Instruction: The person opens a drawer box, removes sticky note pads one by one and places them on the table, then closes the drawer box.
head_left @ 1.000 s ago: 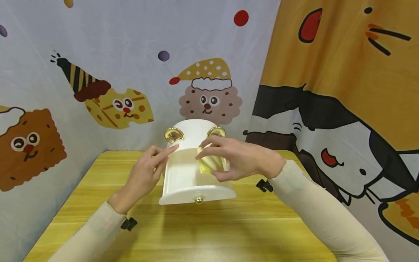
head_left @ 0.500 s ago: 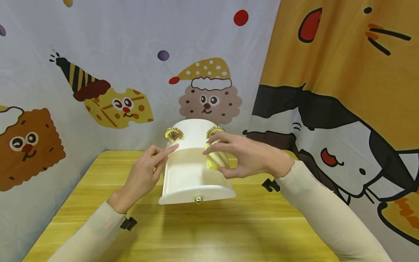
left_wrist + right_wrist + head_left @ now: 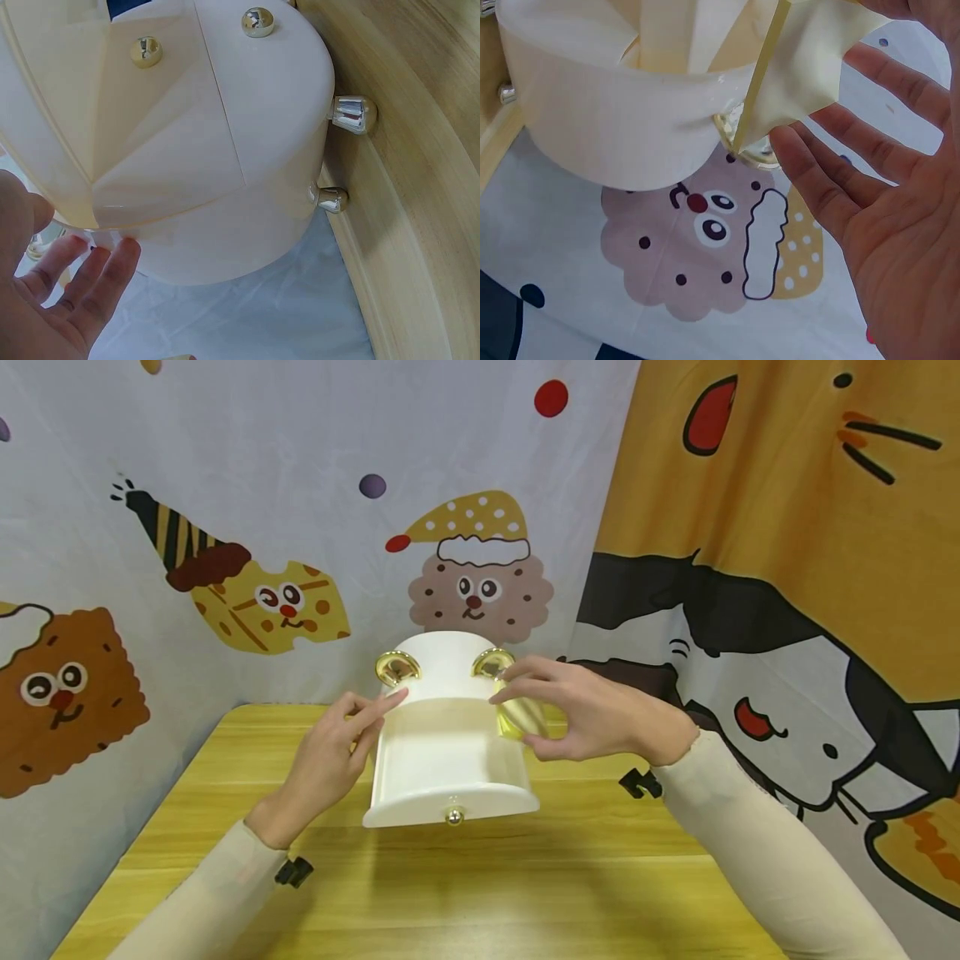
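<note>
A white rounded box [image 3: 453,667] with two gold ring-like ears stands on the table. Its tray-like drawer [image 3: 450,747], with a small gold knob [image 3: 454,816], sticks out toward me. My left hand [image 3: 326,764] rests against the box's left side, index finger straight along its edge. In the left wrist view its fingertips [image 3: 112,262] lie right at the rim. My right hand [image 3: 600,710] pinches a pale yellow, pad-like piece [image 3: 519,714] between thumb and fingers, at the drawer's right edge. The right wrist view shows this yellow piece [image 3: 802,67] with a darker narrow edge.
The wooden table [image 3: 465,893] carries the box near its back edge. A printed cloth [image 3: 300,468] hangs close behind it, and an orange curtain [image 3: 787,510] hangs at the right. Gold ball feet [image 3: 352,114] show on the box in the left wrist view.
My right hand has moved right and slightly back with the yellow piece, from over the drawer to its right edge. The left hand and the box have stayed in place.
</note>
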`<move>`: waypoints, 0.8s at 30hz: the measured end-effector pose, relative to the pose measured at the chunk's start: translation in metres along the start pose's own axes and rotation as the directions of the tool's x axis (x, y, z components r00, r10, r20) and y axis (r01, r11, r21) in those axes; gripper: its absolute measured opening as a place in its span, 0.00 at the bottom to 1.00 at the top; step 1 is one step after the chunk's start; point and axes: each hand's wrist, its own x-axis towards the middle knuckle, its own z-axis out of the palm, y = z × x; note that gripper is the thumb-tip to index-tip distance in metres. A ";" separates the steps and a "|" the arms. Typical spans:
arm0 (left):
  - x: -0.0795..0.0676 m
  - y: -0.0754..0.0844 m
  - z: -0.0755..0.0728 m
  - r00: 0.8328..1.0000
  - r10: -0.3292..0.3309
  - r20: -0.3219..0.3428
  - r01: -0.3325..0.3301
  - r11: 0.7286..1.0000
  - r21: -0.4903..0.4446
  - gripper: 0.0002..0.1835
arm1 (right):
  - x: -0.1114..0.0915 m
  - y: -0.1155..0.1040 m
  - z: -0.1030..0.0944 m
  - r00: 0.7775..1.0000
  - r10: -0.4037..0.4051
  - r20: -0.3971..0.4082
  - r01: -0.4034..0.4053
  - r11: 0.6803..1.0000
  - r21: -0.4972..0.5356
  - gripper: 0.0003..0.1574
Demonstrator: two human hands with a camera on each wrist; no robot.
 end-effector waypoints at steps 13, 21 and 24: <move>0.000 0.001 -0.002 1.000 -0.004 0.004 0.004 1.000 -0.005 0.33 | -0.021 0.014 -0.003 0.996 0.088 -0.007 -0.088 0.996 -0.001 0.35; -0.001 -0.002 0.000 1.000 0.000 0.001 0.000 1.000 -0.001 0.33 | -0.035 0.025 -0.001 0.991 0.130 -0.024 -0.130 0.991 -0.008 0.35; -0.001 -0.001 0.000 1.000 0.002 -0.005 -0.002 1.000 -0.008 0.34 | -0.040 0.028 0.000 0.988 0.156 -0.021 -0.156 0.988 -0.007 0.35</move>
